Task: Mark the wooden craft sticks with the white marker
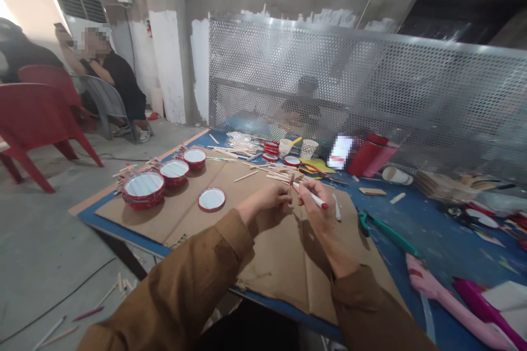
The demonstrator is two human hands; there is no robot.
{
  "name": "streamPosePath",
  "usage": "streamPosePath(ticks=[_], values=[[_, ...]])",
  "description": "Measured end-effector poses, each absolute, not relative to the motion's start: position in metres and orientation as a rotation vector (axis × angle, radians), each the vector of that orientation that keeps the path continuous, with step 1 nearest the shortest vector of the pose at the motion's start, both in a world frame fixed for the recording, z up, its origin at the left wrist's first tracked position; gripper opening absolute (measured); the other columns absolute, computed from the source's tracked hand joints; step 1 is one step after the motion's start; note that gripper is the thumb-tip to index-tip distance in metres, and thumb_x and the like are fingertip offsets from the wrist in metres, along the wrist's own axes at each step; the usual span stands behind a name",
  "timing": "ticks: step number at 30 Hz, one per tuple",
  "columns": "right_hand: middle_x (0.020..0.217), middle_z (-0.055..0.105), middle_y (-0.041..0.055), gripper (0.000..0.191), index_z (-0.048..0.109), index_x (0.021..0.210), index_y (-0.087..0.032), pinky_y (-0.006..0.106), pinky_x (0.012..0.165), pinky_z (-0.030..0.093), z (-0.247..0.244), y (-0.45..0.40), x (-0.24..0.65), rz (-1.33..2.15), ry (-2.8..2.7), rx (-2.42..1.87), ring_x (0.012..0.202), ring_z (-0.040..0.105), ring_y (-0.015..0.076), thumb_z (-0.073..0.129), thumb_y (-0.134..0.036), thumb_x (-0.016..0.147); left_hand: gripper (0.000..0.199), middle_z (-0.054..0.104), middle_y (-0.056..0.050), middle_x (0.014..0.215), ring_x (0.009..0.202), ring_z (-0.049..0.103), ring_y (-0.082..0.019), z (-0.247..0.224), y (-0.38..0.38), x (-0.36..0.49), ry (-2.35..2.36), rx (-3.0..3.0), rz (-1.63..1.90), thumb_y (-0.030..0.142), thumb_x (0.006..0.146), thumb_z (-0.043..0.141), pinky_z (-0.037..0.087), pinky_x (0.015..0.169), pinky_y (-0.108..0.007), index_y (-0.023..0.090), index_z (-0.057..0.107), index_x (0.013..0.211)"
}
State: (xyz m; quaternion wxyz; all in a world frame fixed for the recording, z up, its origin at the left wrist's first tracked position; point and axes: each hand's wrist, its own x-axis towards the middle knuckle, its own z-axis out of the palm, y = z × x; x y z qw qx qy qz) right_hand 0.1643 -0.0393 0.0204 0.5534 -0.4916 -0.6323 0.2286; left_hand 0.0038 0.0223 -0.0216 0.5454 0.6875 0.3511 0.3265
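Note:
My left hand (269, 204) is closed above the cardboard (284, 269), pinching a small wooden stick (291, 182) upright. In my right hand (320, 209) is a white marker with a red end (310, 195), its tip close to the stick. Both hands are nearly touching. Left of them, a single round white piece with a red rim (211, 198) lies flat on the cardboard. Farther left stand stacks of similar red-rimmed pieces (144, 190). Loose wooden sticks (278, 174) lie just beyond my hands.
On the blue table (387, 219), a teal-handled tool (391, 235) and a pink tool (450, 296) lie to the right. A lit phone (341, 152), red bottle (368, 154) and paper cups (308, 149) stand at the back, before a perforated metal panel (255, 66). A seated person (119, 79) is far left.

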Motion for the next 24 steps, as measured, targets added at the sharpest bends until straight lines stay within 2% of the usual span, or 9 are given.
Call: streamPosePath(ticks=[9, 20, 24], values=[[0.066, 0.067, -0.0001, 0.038, 0.066, 0.084, -0.028, 0.035, 0.065, 0.052, 0.0208, -0.0393, 0.1644, 0.566, -1.52, -1.165, 0.063, 0.063, 0.0222, 0.069, -0.065, 0.09, 0.02, 0.057, 0.001, 0.061, 0.06, 0.051, -0.013, -0.018, 0.0195, 0.0054, 0.833, 1.621, 0.773, 0.018, 0.094, 0.074, 0.041, 0.067, -0.029, 0.017, 0.069, 0.075], [0.069, 0.068, 0.0015, 0.034, 0.066, 0.08, -0.029, 0.037, 0.068, 0.052, 0.0205, -0.0389, 0.1674, 0.487, -1.572, -1.167, 0.066, 0.061, 0.0231, 0.067, -0.061, 0.09, 0.03, 0.057, 0.0, 0.057, 0.059, 0.053, -0.014, -0.0202, 0.0205, 0.0051, 0.801, 1.609, 0.755, 0.026, 0.094, 0.077, 0.043, 0.067, -0.03, 0.019, 0.063, 0.069], [0.068, 0.068, 0.0012, 0.034, 0.066, 0.08, -0.029, 0.036, 0.067, 0.051, 0.0204, -0.0384, 0.1678, 0.476, -1.567, -1.166, 0.066, 0.061, 0.0229, 0.066, -0.061, 0.09, 0.033, 0.057, 0.0, 0.056, 0.06, 0.053, -0.014, -0.0234, 0.022, 0.0047, 0.785, 1.627, 0.764, 0.034, 0.093, 0.081, 0.043, 0.066, -0.029, 0.019, 0.064, 0.068]])
